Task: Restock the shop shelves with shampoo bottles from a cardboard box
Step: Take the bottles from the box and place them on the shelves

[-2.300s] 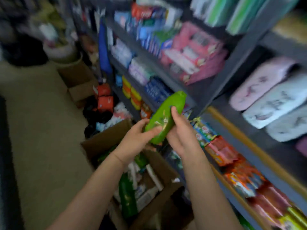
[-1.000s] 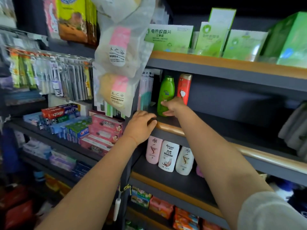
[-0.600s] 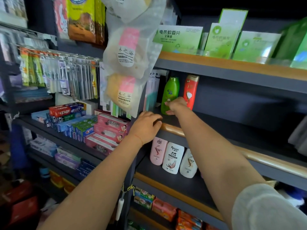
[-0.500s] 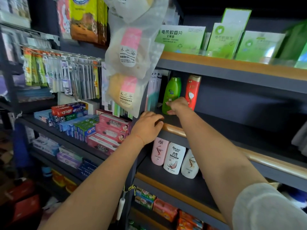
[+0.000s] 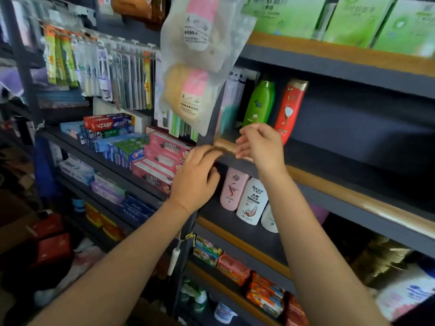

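Right hand (image 5: 260,143) is being held loosely open, nothing gripped, just below and in front of the green bottle (image 5: 259,103). The bottle is standing upright on the shelf (image 5: 329,182), beside a red bottle (image 5: 290,109). Left hand (image 5: 196,180), fingers curled, empty, is lying lower, farther off.
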